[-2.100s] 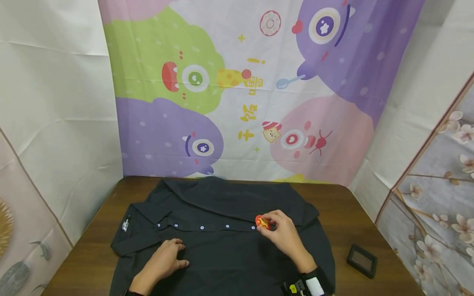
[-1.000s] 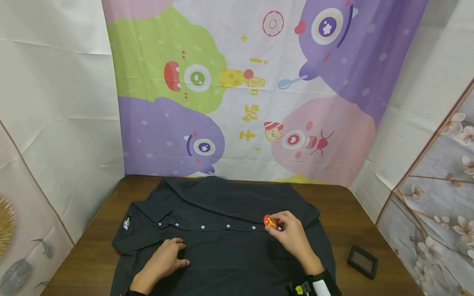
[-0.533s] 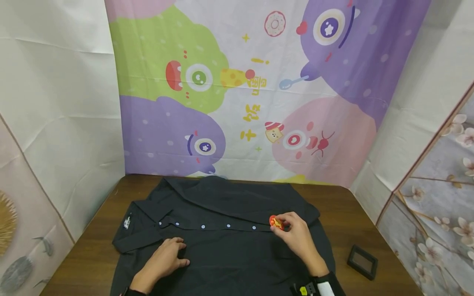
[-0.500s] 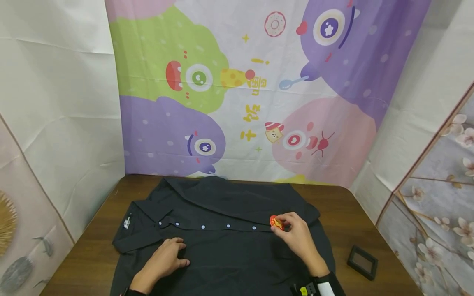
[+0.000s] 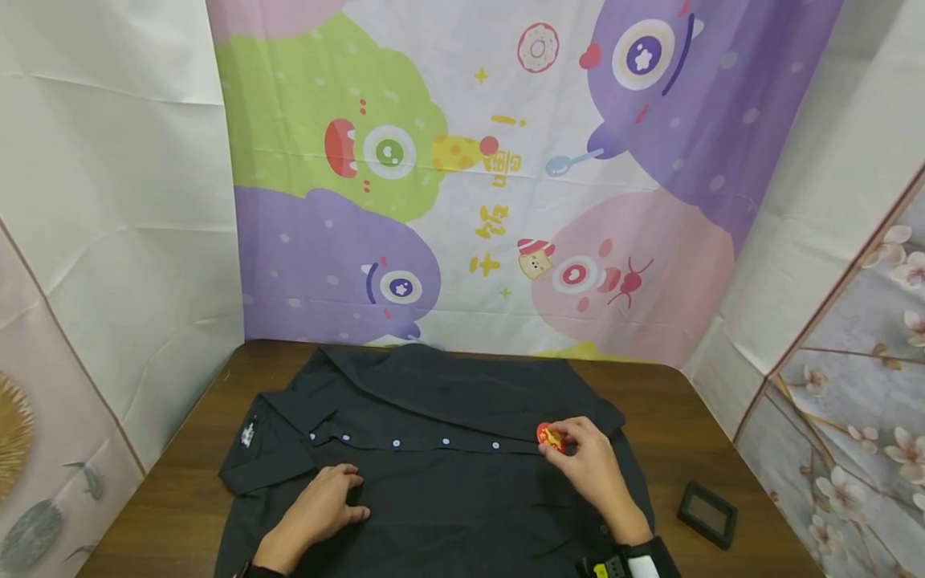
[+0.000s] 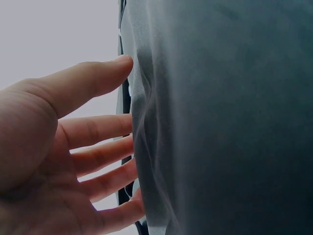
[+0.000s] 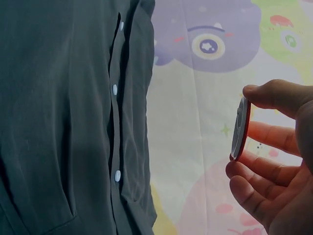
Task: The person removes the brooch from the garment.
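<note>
A black shirt (image 5: 426,498) lies spread on the wooden table, with a row of pale buttons running across it. My right hand (image 5: 588,461) pinches a round red-and-yellow pin badge (image 5: 549,437) by its edge, above the right part of the button row. In the right wrist view the badge (image 7: 239,128) is nearly edge-on, its silvery back facing the shirt (image 7: 54,112). My left hand (image 5: 321,506) rests on the shirt's left part, palm down. The left wrist view shows that hand's fingers (image 6: 98,129) extended, tips at the cloth (image 6: 225,117).
A small black frame (image 5: 707,514) lies on the table (image 5: 694,433) to the right of the shirt. One folded sleeve (image 5: 263,457) with a white print lies at the left. Behind the table hangs a cartoon cloth (image 5: 477,321).
My right hand has moved to the right along the button row, carrying the pin badge and uncovering a button behind it. The left hand stays in place on the shirt.
</note>
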Motion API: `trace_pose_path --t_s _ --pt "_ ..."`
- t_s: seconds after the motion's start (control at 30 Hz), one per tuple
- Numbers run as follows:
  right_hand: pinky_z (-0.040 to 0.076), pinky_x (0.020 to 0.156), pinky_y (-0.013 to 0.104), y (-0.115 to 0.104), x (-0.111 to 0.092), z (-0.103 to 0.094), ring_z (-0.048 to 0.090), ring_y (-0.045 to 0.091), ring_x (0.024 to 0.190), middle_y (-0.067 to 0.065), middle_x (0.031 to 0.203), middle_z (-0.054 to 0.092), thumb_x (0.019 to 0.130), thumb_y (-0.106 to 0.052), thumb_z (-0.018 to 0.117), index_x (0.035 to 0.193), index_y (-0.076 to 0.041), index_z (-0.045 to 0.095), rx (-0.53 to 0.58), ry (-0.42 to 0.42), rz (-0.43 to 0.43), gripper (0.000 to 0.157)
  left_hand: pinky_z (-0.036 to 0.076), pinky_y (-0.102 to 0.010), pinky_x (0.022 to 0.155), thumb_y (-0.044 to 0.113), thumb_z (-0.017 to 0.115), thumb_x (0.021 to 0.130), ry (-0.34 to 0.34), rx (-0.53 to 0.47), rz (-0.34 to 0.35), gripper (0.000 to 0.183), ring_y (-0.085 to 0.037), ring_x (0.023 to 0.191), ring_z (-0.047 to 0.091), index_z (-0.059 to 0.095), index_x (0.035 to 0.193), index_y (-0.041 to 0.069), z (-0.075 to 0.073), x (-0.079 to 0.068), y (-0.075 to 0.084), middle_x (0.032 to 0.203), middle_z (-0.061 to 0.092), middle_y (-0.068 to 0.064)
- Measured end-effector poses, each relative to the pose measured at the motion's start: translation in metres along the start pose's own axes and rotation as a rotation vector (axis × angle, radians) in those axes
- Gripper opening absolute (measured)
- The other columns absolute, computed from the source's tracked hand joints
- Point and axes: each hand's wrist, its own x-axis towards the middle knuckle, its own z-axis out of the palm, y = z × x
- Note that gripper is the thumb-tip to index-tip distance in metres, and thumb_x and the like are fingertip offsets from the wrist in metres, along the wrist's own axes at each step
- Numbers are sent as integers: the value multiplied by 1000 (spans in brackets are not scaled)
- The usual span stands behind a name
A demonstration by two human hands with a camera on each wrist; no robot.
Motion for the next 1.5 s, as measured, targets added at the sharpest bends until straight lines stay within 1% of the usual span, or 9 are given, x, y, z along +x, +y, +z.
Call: trace_pose_path --t_s 0.27,0.43,0.57,0.77,1.07,1.27,1.5 --pt "52 65 37 3 -2 -5 58 16 75 7 91 63 68 -19 81 92 -7 71 -5 -7 18 29 40 -57 94 24 77 71 -11 4 2 44 -41 111 48 65 102 -5 1 1 -1 116 59 -21" --pt "52 66 38 4 0 -9 58 17 76 8 92 63 69 -19 80 93 -7 71 -16 -12 29 28 40 -57 94 25 77 71 -18 8 -10 44 -41 112 48 66 102 -4 1 2 0 116 59 -21" --pt "51 66 38 5 0 -12 58 18 76 7 92 63 70 -18 80 93 -8 71 -14 -4 30 27 41 -57 94 26 77 72 -33 5 -23 44 -40 112 48 65 103 -3 -1 3 1 117 58 -21" --pt "50 65 37 9 1 -14 59 18 75 8 91 63 69 -18 80 93 -7 71 -24 12 17 28 41 -57 94 26 76 72 -37 7 -26 44 -41 113 47 65 104 -3 -4 3 1 118 58 -21" --pt "49 61 34 15 -6 -18 57 16 73 7 86 63 67 -17 81 90 -7 71 -42 28 23 27 41 -57 94 26 76 72 -56 7 -28 44 -41 113 48 65 104 -3 0 5 0 119 58 -21" --pt "50 62 36 18 -7 -20 57 17 72 8 87 63 68 -17 81 92 -7 70 -31 32 20 28 41 -57 94 26 77 72 -47 7 -26 44 -41 112 48 66 103 -3 -1 4 0 117 58 -20" --pt "48 63 37 22 -10 -22 58 19 73 8 87 63 69 -17 81 93 -7 70 -35 26 47 28 41 -57 94 26 77 72 -42 1 -31 45 -40 113 47 65 105 -2 0 2 0 119 57 -20"
